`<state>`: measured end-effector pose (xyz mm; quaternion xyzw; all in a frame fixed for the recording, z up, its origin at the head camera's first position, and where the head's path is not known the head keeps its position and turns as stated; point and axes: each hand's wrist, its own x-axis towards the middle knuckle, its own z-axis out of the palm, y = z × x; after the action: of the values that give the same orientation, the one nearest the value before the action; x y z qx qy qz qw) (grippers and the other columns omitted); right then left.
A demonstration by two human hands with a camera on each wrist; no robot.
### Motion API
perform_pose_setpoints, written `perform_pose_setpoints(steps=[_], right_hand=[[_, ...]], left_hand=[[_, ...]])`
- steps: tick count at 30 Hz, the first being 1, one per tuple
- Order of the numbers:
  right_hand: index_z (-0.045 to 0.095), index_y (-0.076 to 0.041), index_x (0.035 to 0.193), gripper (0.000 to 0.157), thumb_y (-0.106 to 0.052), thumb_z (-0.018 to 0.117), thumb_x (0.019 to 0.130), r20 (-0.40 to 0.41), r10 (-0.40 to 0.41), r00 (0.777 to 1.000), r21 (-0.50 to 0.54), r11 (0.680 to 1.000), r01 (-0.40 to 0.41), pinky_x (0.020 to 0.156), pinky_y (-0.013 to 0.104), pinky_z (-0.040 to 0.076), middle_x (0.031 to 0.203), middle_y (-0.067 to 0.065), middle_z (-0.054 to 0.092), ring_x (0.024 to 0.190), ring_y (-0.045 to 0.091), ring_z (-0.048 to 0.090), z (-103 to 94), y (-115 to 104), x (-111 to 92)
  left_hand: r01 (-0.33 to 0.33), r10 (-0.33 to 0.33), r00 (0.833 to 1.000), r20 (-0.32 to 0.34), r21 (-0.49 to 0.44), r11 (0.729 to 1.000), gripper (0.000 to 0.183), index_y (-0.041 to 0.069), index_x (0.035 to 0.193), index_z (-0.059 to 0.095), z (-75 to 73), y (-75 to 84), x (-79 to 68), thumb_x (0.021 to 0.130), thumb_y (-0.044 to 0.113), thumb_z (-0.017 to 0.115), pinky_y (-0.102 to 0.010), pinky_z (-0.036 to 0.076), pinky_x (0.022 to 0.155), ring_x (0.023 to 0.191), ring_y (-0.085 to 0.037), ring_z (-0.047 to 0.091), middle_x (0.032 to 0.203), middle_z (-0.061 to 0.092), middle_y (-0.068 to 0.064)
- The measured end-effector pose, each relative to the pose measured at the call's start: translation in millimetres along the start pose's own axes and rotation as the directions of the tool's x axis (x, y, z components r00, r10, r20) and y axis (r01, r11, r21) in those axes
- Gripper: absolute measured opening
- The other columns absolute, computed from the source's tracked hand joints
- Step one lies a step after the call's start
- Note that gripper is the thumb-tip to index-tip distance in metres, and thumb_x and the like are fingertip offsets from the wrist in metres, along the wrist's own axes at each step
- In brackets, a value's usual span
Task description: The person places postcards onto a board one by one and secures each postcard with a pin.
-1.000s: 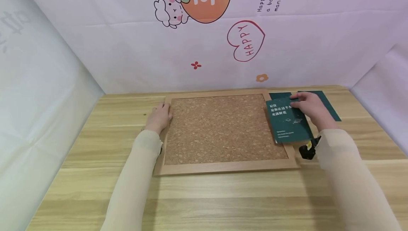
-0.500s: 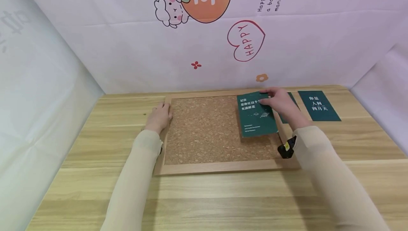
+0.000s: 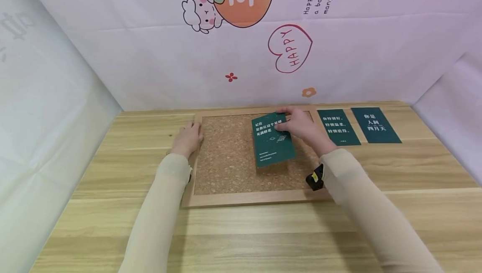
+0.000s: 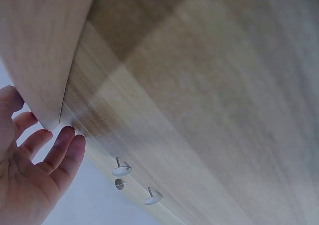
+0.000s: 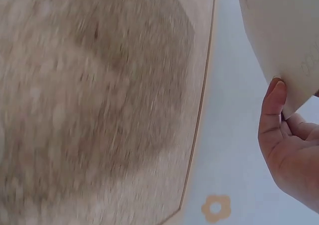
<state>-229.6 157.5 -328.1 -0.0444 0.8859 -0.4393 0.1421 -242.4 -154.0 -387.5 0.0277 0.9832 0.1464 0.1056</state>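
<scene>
My right hand (image 3: 301,126) pinches a dark green card (image 3: 273,141) with white Chinese writing by its upper right part, tilted over the framed corkboard (image 3: 226,156). In the right wrist view the thumb of my right hand (image 5: 294,145) lies on the card's pale back (image 5: 289,40) near a corner, above the cork. At the board's left edge rests my left hand (image 3: 188,138). Seen from the left wrist, the relaxed fingers of my left hand (image 4: 40,160) touch the wooden frame (image 4: 42,45) near its corner. Beside them on the table lie metal thumbtacks (image 4: 121,170).
Two more green cards, one with three lines of writing (image 3: 337,127) and another farther right (image 3: 376,125), lie right of the board on the wooden table (image 3: 241,239). A white printed cloth (image 3: 150,68) stands behind the table. A small black device (image 3: 315,177) sits at my right wrist.
My right hand has carried the green card leftward from the board's right edge to over its middle. The two cards at the right are now uncovered. My left hand has stayed put.
</scene>
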Motion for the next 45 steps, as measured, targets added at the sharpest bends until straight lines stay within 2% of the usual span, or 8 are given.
perform_pose_setpoints(steps=[7, 17, 27, 32, 40, 45], right_hand=[[0.032, -0.005, 0.147, 0.060, -0.006, 0.058, 0.093, 0.048, 0.019, 0.999, 0.053, 0.998, -0.021, 0.091, 0.040, 0.050, 0.145, 0.019, 0.038, 0.106, 0.031, 0.059, 22.6, -13.8, 6.7], [0.031, -0.005, 0.147, 0.063, -0.004, 0.060, 0.091, 0.087, -0.012, 0.996, 0.058, 0.998, 0.007, 0.092, 0.043, 0.052, 0.143, 0.019, 0.042, 0.110, 0.033, 0.060, 52.9, -30.5, 10.3], [0.029, 0.001, 0.147, 0.067, -0.001, 0.062, 0.089, 0.148, -0.066, 0.987, 0.066, 0.996, 0.057, 0.088, 0.036, 0.051, 0.148, 0.021, 0.035, 0.107, 0.032, 0.061, 74.0, -28.5, 11.0], [0.031, 0.000, 0.147, 0.067, 0.000, 0.063, 0.088, 0.144, -0.073, 0.987, 0.045, 0.997, 0.067, 0.093, 0.037, 0.049, 0.149, 0.021, 0.036, 0.104, 0.030, 0.062, 80.3, -26.8, 10.6], [0.025, 0.000, 0.149, 0.072, 0.005, 0.062, 0.087, 0.158, -0.066, 0.985, 0.101, 0.994, 0.050, 0.092, 0.037, 0.053, 0.145, 0.023, 0.041, 0.117, 0.034, 0.059, 92.0, -24.1, 12.2], [0.026, -0.002, 0.149, 0.073, 0.003, 0.064, 0.087, 0.141, -0.055, 0.989, 0.071, 0.996, 0.046, 0.094, 0.040, 0.052, 0.142, 0.021, 0.045, 0.120, 0.034, 0.056, 99.2, -20.0, 15.0]], left_hand=[[0.002, -0.002, 1.000, 0.006, 0.000, 1.000, 0.047, 0.005, 0.148, 0.027, -0.7, 0.0, -0.5, 0.105, 0.023, 0.031, -0.053, 0.036, 0.110, 0.135, -0.044, 0.035, 0.155, 0.024, -0.019], [0.005, -0.005, 1.000, 0.008, 0.019, 1.000, 0.047, 0.006, 0.148, 0.028, -1.9, 1.7, -1.8, 0.105, 0.024, 0.031, -0.053, 0.039, 0.107, 0.133, -0.044, 0.037, 0.154, 0.025, -0.019], [0.001, -0.001, 1.000, 0.004, 0.015, 1.000, 0.047, 0.005, 0.148, 0.028, -1.2, 1.3, -0.7, 0.105, 0.023, 0.031, -0.054, 0.040, 0.106, 0.131, -0.045, 0.038, 0.153, 0.025, -0.019], [0.001, -0.001, 1.000, 0.001, 0.014, 1.000, 0.046, 0.006, 0.148, 0.028, -1.5, 2.1, -1.0, 0.105, 0.023, 0.031, -0.055, 0.040, 0.105, 0.131, -0.045, 0.038, 0.153, 0.026, -0.019], [0.016, -0.017, 1.000, 0.003, 0.016, 1.000, 0.046, 0.005, 0.148, 0.028, -1.6, 2.5, -0.6, 0.105, 0.023, 0.031, -0.054, 0.038, 0.107, 0.132, -0.044, 0.037, 0.153, 0.026, -0.019], [0.029, -0.029, 1.000, 0.001, 0.011, 1.000, 0.047, 0.005, 0.148, 0.028, -1.2, 2.6, -0.1, 0.105, 0.023, 0.031, -0.052, 0.036, 0.110, 0.133, -0.043, 0.037, 0.154, 0.026, -0.019]])
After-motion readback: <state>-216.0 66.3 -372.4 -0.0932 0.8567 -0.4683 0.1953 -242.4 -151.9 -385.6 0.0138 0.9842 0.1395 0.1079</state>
